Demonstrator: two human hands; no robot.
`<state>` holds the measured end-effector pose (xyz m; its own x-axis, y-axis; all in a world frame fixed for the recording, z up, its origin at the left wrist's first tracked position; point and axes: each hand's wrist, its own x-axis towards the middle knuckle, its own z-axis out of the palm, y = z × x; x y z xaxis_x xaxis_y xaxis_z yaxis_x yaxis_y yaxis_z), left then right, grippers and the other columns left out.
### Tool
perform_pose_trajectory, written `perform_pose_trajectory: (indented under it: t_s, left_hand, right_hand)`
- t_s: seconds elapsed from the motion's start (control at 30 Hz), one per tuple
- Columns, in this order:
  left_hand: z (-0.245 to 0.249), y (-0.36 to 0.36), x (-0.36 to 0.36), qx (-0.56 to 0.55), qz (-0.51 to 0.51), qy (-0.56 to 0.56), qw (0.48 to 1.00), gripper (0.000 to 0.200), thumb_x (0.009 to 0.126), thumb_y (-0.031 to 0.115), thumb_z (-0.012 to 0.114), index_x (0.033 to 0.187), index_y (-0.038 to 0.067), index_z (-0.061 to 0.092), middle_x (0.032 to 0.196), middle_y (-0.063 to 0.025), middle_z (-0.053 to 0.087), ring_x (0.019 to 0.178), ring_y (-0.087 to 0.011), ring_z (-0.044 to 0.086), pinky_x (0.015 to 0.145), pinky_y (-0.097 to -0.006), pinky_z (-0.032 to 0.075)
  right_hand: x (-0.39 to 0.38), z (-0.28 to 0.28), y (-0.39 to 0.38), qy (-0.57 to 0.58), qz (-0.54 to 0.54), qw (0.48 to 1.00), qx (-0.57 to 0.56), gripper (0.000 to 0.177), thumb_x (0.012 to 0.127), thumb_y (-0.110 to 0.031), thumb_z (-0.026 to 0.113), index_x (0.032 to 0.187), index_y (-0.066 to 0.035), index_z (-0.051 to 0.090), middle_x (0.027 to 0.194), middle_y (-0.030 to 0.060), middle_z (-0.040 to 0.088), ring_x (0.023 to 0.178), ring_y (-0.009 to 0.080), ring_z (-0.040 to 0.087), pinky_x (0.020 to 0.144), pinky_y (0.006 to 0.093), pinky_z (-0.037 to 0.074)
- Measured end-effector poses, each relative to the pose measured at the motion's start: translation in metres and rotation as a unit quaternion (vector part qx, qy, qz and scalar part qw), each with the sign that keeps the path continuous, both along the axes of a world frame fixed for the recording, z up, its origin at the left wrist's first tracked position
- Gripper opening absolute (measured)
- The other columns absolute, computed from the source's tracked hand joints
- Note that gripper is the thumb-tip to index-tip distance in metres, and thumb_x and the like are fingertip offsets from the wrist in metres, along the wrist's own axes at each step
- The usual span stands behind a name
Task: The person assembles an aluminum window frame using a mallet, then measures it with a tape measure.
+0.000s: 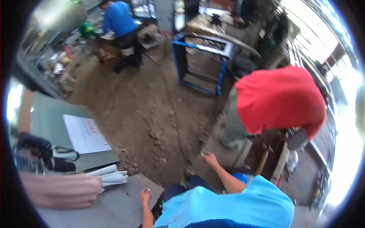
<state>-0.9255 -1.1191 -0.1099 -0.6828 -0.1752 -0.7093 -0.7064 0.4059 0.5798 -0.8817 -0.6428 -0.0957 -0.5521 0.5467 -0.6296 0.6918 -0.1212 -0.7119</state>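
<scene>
My left hand (145, 196) rests near the edge of a grey metal sheet (114, 207) at the bottom left. Its fingers are bunched together with nothing in them. My right hand (208, 157) is stretched forward over the dirt floor (152, 106), fingers curled in, and I see nothing in it. My light blue shirt (232, 207) fills the bottom of the view.
A person in a red shirt (279, 98) bends over wooden pieces (266, 155) just right of my right hand. A blue metal frame (201, 60) stands further back, and a person in blue (118, 17) works at the far end. Grey sheets with a white paper (85, 133), pale rolls (110, 175) and a pink cloth (61, 190) lie left.
</scene>
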Motion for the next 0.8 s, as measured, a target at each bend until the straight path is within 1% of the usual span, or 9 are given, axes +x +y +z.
perform_pose_trajectory:
  t_s: [0.1,0.13,0.2,0.23,0.3,0.33,0.4,0.6,0.8]
  left_hand:
    - [-0.008,-0.007,-0.016,-0.006,-0.079,-0.092,0.993,0.04,0.085,0.028,0.063,0.109,-0.004,0.059,0.085,-0.0172,0.065,0.059,-0.0245,0.061,0.046,-0.0356,0.048]
    - [-0.01,-0.01,-0.029,-0.083,-0.233,-0.095,0.964,0.041,0.086,0.033,0.06,0.106,-0.003,0.061,0.089,-0.019,0.065,0.062,-0.0296,0.061,0.053,-0.0395,0.049]
    - [-0.028,-0.028,-0.073,-0.201,-0.478,-0.047,0.854,0.043,0.087,0.038,0.057,0.102,-0.002,0.063,0.092,-0.0206,0.065,0.066,-0.0344,0.061,0.06,-0.0432,0.05]
    - [-0.04,-0.037,-0.096,-0.196,-0.48,-0.033,0.854,0.043,0.088,0.037,0.057,0.102,-0.002,0.063,0.092,-0.0203,0.065,0.066,-0.034,0.061,0.06,-0.0431,0.05]
    - [-0.045,-0.064,-0.142,-0.164,-0.467,-0.04,0.868,0.042,0.088,0.037,0.057,0.102,-0.002,0.063,0.092,-0.0197,0.065,0.066,-0.0333,0.061,0.061,-0.0427,0.05]
    - [-0.053,-0.069,-0.156,-0.142,-0.453,-0.052,0.878,0.041,0.088,0.037,0.057,0.101,-0.002,0.063,0.092,-0.0194,0.064,0.067,-0.0329,0.061,0.061,-0.0426,0.05]
    - [-0.061,-0.086,-0.196,-0.12,-0.434,-0.082,0.889,0.041,0.088,0.036,0.057,0.101,-0.002,0.063,0.091,-0.0188,0.064,0.067,-0.0322,0.061,0.062,-0.0422,0.05]
    - [-0.127,-0.104,-0.369,-0.083,-0.456,-0.103,0.88,0.039,0.088,0.035,0.057,0.1,-0.001,0.063,0.091,-0.017,0.064,0.069,-0.03,0.06,0.063,-0.0412,0.049]
    - [-0.116,-0.064,-0.478,-0.067,-0.472,-0.103,0.873,0.036,0.089,0.033,0.056,0.099,-0.001,0.064,0.09,-0.0152,0.064,0.07,-0.0278,0.06,0.064,-0.0403,0.049]
  right_hand:
    - [0.008,0.041,0.001,-0.025,-0.026,0.999,-0.01,0.034,0.083,-0.026,0.064,0.108,-0.003,0.064,0.076,0.0098,0.064,0.062,0.0177,0.062,0.056,0.0311,0.051]
    - [0.028,0.031,-0.008,-0.036,-0.075,0.996,-0.014,0.034,0.083,-0.026,0.064,0.108,-0.003,0.064,0.076,0.0098,0.064,0.062,0.0177,0.062,0.056,0.0311,0.051]
    - [0.066,0.001,-0.02,-0.15,-0.058,0.987,0.029,0.041,0.08,-0.036,0.061,0.107,-0.005,0.066,0.093,0.0157,0.068,0.08,0.0254,0.068,0.076,0.0359,0.053]
    - [0.096,-0.017,-0.037,-0.201,-0.013,0.973,0.114,0.043,0.08,-0.039,0.058,0.106,-0.005,0.066,0.105,0.0157,0.065,0.095,0.0296,0.064,0.083,0.039,0.051]
    - [0.207,-0.1,-0.1,-0.251,0.068,0.942,0.214,0.041,0.076,-0.041,0.056,0.089,-0.005,0.069,0.096,0.0197,0.066,0.087,0.0345,0.064,0.076,0.0445,0.051]
    - [0.2,-0.031,-0.124,-0.36,0.089,0.927,0.059,0.039,0.075,-0.041,0.055,0.078,-0.003,0.068,0.088,0.0199,0.066,0.082,0.0362,0.064,0.073,0.0477,0.05]
    - [0.253,-0.007,-0.209,-0.352,0.127,0.927,0.0,0.039,0.077,-0.04,0.055,0.08,-0.003,0.068,0.083,0.0209,0.066,0.081,0.0365,0.064,0.071,0.0471,0.05]
    - [0.122,-0.021,-0.439,-0.317,0.005,0.935,-0.161,0.039,0.077,-0.039,0.055,0.081,-0.003,0.068,0.084,0.0208,0.066,0.08,0.0364,0.064,0.071,0.0469,0.05]
    - [-0.036,-0.049,-0.406,-0.235,0.011,0.964,-0.129,0.038,0.077,-0.039,0.055,0.081,-0.003,0.068,0.084,0.0207,0.066,0.08,0.0364,0.064,0.071,0.0467,0.05]
